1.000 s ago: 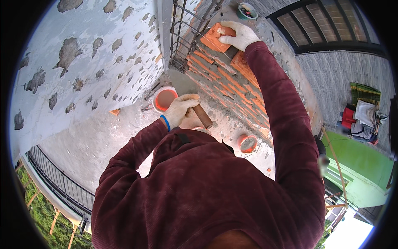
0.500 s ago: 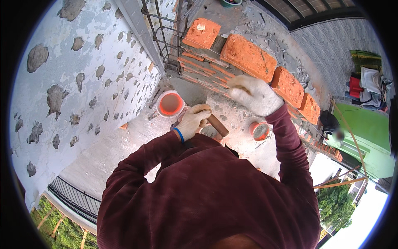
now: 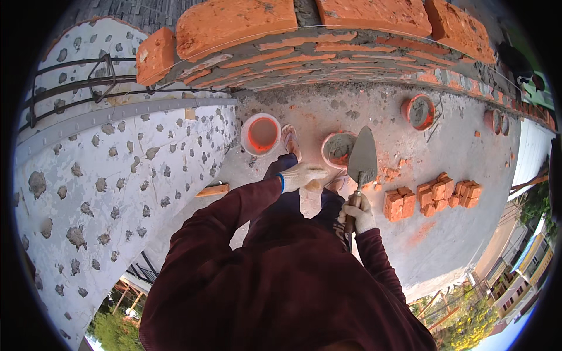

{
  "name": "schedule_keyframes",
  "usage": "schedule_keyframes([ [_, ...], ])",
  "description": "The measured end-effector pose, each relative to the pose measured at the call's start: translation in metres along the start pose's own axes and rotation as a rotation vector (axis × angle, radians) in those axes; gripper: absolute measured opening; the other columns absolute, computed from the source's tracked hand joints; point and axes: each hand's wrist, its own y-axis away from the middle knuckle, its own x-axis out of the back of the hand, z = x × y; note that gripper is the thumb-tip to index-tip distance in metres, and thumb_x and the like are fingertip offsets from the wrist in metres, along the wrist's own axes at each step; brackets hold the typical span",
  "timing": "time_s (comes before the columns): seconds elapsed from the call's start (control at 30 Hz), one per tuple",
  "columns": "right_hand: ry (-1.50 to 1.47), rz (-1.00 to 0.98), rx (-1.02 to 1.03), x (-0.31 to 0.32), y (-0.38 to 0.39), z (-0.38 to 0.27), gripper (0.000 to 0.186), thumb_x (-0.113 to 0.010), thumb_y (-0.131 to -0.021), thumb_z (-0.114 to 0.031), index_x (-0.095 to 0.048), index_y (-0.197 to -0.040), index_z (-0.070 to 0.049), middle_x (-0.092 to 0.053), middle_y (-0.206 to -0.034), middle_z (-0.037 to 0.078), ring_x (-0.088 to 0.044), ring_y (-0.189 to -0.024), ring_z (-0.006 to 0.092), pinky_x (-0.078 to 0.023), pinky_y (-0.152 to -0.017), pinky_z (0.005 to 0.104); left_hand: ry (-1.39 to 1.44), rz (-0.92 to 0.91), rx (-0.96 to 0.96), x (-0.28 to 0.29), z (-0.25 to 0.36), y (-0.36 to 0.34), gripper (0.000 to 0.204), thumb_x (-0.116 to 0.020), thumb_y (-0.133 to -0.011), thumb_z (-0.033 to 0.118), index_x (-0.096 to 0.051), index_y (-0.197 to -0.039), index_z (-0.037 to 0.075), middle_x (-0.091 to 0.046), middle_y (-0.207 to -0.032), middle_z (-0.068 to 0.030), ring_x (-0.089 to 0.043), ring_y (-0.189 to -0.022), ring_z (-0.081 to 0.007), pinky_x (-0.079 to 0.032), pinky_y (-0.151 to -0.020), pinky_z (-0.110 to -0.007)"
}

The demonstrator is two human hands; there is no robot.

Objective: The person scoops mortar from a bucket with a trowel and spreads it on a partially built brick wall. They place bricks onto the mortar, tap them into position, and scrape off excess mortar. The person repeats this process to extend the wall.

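My right hand (image 3: 359, 214), in a white glove, is closed round the wooden handle of a pointed trowel (image 3: 363, 155). The grey blade points away from me, with some mortar near its neck. My left hand (image 3: 302, 176), gloved with a blue band at the wrist, is in front of my body, fingers stretched out and holding nothing. Beyond the hands, a bucket of mortar (image 3: 325, 159) stands on the floor, partly behind the blade. A white bucket (image 3: 246, 136) with an orange inside and murky liquid is left of it.
Ahead runs a brick wall (image 3: 328, 55) topped with large orange bricks (image 3: 374, 16) along a taut string. Steel bars (image 3: 76, 85) jut out at the left, above a pitted white wall (image 3: 117, 175). Stacked bricks (image 3: 400, 205) and another mortar bucket (image 3: 432, 111) are at right.
The view has turned toward the wall. The brown cylindrical handle is gone from my left hand, whose fingers are now straight. My right hand has come down from the wall and now holds the trowel.
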Motion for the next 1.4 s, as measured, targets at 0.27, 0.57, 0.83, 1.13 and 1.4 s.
schedule_keyframes([
  [0.27,0.835,0.277,0.439,0.133,-0.091,0.126,0.045,-0.068,-0.096,-0.037,-0.061,-0.123,-0.002,-0.066,-0.081,0.022,-0.07,-0.069,0.0371,-0.054,-0.064,0.0469,-0.433,0.486,0.1,0.128,-0.175,-0.25,0.022,-0.067,-0.095,0.021,-0.069,-0.112,0.007,-0.066,-0.088,0.0009,-0.06,-0.077,-0.0063,-0.045,-0.059,-0.027],
  [0.57,1.174,-0.514,1.406,-0.115,-0.207,-0.058,0.03,-0.069,-0.094,-0.029,-0.059,-0.107,-0.004,-0.066,-0.089,0.013,-0.069,-0.076,0.0342,-0.054,-0.058,0.0425,-0.425,0.611,0.087,0.059,-0.185,-0.291,0.059,-0.068,-0.093,0.046,-0.061,-0.128,-0.001,-0.065,-0.128,-0.0195,-0.059,-0.123,-0.0334,-0.045,-0.103,-0.04],
  [0.83,1.081,-0.492,1.562,-0.315,-0.203,-0.101,0.031,-0.066,-0.096,-0.036,-0.055,-0.103,-0.008,-0.068,-0.089,0.015,-0.071,-0.08,0.0367,-0.058,-0.066,0.0449,-0.063,0.61,-0.011,0.084,-0.179,-0.239,0.067,-0.07,-0.094,0.043,-0.053,-0.139,-0.003,-0.057,-0.141,-0.0217,-0.051,-0.135,-0.0336,-0.039,-0.112,-0.041],
  [1.13,0.958,-0.32,1.301,-0.131,-0.258,-0.125,0.03,-0.067,-0.097,-0.022,-0.062,-0.119,-0.002,-0.068,-0.095,0.021,-0.071,-0.087,0.0378,-0.056,-0.075,0.0436,-0.133,0.579,-0.007,0.126,-0.198,-0.252,0.081,-0.075,-0.092,0.04,-0.045,-0.15,-0.006,-0.049,-0.153,-0.0259,-0.043,-0.147,-0.0345,-0.033,-0.121,-0.042],
  [1.4,1.166,0.238,0.446,0.196,-0.24,0.013,0.025,-0.068,-0.091,-0.019,-0.056,-0.107,-0.003,-0.063,-0.083,0.024,-0.063,-0.081,0.048,-0.052,-0.069,0.0488,-0.209,0.636,0.172,0.134,-0.23,-0.385,0.127,-0.08,-0.085,0.05,0.001,-0.161,-0.011,-0.036,-0.158,-0.0367,-0.041,-0.149,-0.0354,-0.037,-0.118,-0.041],
])
